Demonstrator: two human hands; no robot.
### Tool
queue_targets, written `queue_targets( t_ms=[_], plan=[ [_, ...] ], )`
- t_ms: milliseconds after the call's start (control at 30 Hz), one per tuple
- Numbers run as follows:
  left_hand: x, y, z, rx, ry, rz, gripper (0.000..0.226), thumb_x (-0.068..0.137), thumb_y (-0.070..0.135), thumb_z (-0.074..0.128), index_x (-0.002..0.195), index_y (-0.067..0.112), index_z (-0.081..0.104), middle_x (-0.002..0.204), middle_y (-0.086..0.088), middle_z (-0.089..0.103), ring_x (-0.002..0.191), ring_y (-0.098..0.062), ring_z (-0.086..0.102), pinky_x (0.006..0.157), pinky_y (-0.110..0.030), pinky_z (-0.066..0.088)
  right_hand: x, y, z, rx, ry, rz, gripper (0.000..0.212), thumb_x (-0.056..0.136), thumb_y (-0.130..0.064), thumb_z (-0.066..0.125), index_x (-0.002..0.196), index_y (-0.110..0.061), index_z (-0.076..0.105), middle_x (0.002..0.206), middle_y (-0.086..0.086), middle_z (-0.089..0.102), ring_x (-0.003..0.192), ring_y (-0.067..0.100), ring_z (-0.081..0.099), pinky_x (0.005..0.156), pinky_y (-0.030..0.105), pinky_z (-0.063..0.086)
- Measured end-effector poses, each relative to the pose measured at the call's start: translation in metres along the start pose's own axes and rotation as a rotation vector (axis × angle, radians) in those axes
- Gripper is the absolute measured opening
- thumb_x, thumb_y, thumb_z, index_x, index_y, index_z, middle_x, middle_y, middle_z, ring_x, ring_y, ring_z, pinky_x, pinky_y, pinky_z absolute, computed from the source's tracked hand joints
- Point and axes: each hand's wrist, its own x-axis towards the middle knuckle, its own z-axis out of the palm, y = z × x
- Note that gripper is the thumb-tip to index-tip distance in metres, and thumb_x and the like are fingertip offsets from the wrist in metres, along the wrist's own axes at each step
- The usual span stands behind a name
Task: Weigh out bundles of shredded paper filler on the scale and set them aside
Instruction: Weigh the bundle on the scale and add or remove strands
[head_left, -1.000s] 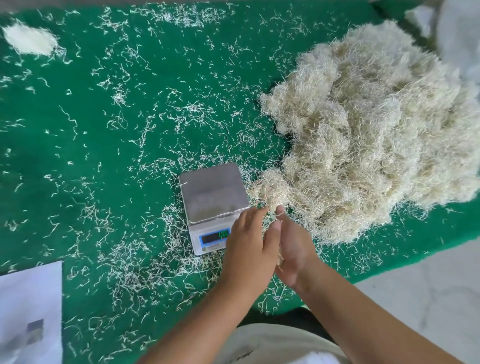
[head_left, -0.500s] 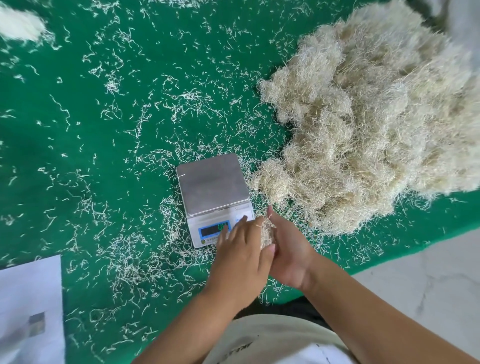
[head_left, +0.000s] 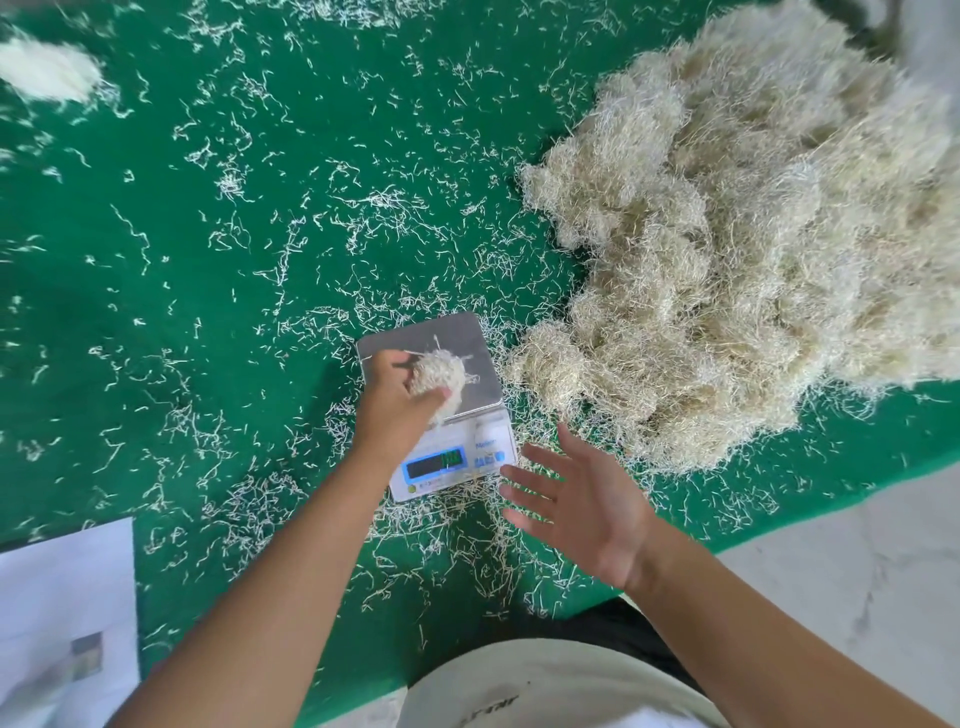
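From the head camera I am looking down on a green table (head_left: 156, 291) littered with loose pale strands. My left hand (head_left: 397, 402) is over the steel platform of a small digital scale (head_left: 475, 343), fingers curled around a compact bundle of shredded paper filler (head_left: 440, 375). The bundle sits at or just above the platform; I cannot tell whether its weight is fully resting there yet. The scale's blue-framed display (head_left: 435, 464) is lit, but its digits are too blurred for me to read.

My right hand (head_left: 576, 504) hangs just to the right of the scale's front edge, palm toward me, fingers straight and spread, holding nothing.

To the right of the scale, nearly touching it, is the big heap of filler (head_left: 737, 270), which spreads to the picture's right edge. At the far left corner of the table lies one small pale clump (head_left: 47, 73), well apart from everything else; I take it for a portion already set aside, though it is blurred. A white sheet of paper (head_left: 62, 623) lies at the near left.

My judgement: this bundle is mid-weighing, not yet released or moved away. With so much filler in the heap and only one likely finished portion in view, most of the task lies ahead.
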Motion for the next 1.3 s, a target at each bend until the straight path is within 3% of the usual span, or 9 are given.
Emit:
queue_targets(
  t_ms=[67,200,333,400,500,633,867,1200,1300],
  plan=[
    [0.020,0.000,-0.004,0.020,0.031,0.011,0.050,0.083,0.018,0.086,0.118,0.022,0.050,0.109,0.010,0.061,0.096,-0.003,0.061,0.063,-0.008,0.047,-0.001,0.006,-0.003,-0.014,-0.006,0.019,0.060,0.102,-0.058,0.057,0.140,-0.012,0.061,0.134,0.020,0.070,0.122,0.035,0.067,0.105,0.051,0.056],
    [0.043,0.000,-0.004,0.178,0.040,0.050,0.048,0.082,0.022,0.087,0.125,0.017,0.064,0.126,-0.002,0.062,0.111,-0.015,0.060,0.089,-0.024,0.043,-0.002,0.010,-0.004,-0.052,0.008,0.030,0.057,0.104,-0.057,0.054,0.138,-0.012,0.063,0.129,0.017,0.073,0.129,0.036,0.065,0.100,0.048,0.058],
    [0.034,0.001,-0.016,0.277,0.138,0.121,0.052,0.085,0.032,0.083,0.133,0.022,0.065,0.121,0.009,0.055,0.106,-0.010,0.056,0.088,-0.029,0.045,-0.005,0.006,-0.003,-0.056,0.048,-0.012,0.051,0.106,-0.052,0.055,0.136,-0.011,0.063,0.128,0.017,0.074,0.130,0.036,0.064,0.104,0.050,0.054],
    [0.023,-0.002,-0.027,0.261,0.237,0.182,0.038,0.089,0.030,0.080,0.124,0.024,0.069,0.114,0.011,0.059,0.101,-0.009,0.059,0.081,-0.028,0.047,-0.006,0.006,-0.004,-0.063,0.102,-0.062,0.046,0.108,-0.047,0.054,0.133,-0.010,0.065,0.123,0.013,0.076,0.121,0.033,0.070,0.101,0.049,0.056],
    [0.006,-0.010,-0.040,0.196,0.381,0.223,0.011,0.094,0.022,0.071,0.105,0.024,0.074,0.103,0.012,0.072,0.095,-0.007,0.067,0.084,-0.032,0.055,-0.005,0.008,-0.005,0.007,0.265,-0.184,0.034,0.109,-0.037,0.054,0.118,-0.008,0.069,0.099,0.008,0.074,0.093,0.024,0.071,0.088,0.042,0.057],
    [-0.009,-0.025,-0.049,0.125,0.491,0.175,0.017,0.096,0.012,0.065,0.098,0.026,0.073,0.095,0.012,0.073,0.091,-0.009,0.069,0.087,-0.035,0.058,-0.002,0.002,-0.004,0.067,0.586,-0.331,0.023,0.107,-0.029,0.058,0.098,-0.012,0.072,0.081,0.002,0.069,0.079,0.017,0.065,0.076,0.033,0.054],
    [-0.017,-0.031,-0.056,0.095,0.518,0.154,0.020,0.096,0.014,0.065,0.098,0.033,0.070,0.094,0.018,0.071,0.090,0.004,0.067,0.081,-0.020,0.053,0.002,0.003,0.007,0.027,0.594,-0.371,0.024,0.107,-0.032,0.060,0.099,-0.013,0.073,0.071,-0.003,0.068,0.073,0.016,0.064,0.074,0.033,0.055],
    [-0.010,-0.022,-0.045,0.100,0.475,0.247,0.015,0.096,0.013,0.064,0.097,0.026,0.071,0.097,0.011,0.073,0.093,-0.009,0.068,0.089,-0.037,0.057,0.000,0.001,0.000,0.042,0.609,-0.367,0.023,0.105,-0.031,0.062,0.098,-0.014,0.074,0.066,-0.005,0.068,0.070,0.015,0.064,0.069,0.032,0.054],
    [-0.004,-0.021,-0.034,0.151,0.423,0.257,0.025,0.095,0.026,0.070,0.119,0.021,0.066,0.117,0.005,0.067,0.107,-0.012,0.062,0.097,-0.042,0.054,0.003,0.004,-0.002,0.026,0.615,-0.367,0.023,0.105,-0.032,0.063,0.098,-0.013,0.074,0.062,-0.007,0.069,0.071,0.015,0.064,0.071,0.033,0.055]
  ],
)
